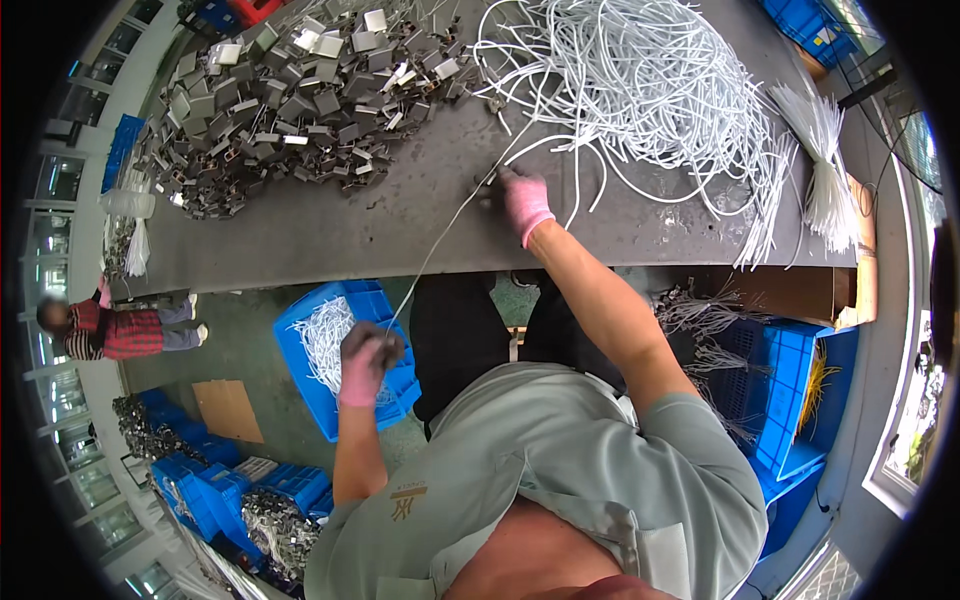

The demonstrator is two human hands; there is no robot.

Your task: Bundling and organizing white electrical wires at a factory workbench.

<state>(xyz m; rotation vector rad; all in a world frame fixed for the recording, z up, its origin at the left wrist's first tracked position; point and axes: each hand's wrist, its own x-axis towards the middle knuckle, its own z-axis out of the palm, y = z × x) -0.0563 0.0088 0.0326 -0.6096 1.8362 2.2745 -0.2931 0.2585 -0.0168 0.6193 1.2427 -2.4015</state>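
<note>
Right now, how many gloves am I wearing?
2: one on your left hand, seen against the blue bin, and one on your right hand, over the dark table.

Left fingers [386,348] curled low, right arm [598,292] stretched forward

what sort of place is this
Likely a factory workshop: small metal parts heaped on a workbench, a tangle of white cords beside them, and a blue bin below holding white pieces.
</note>
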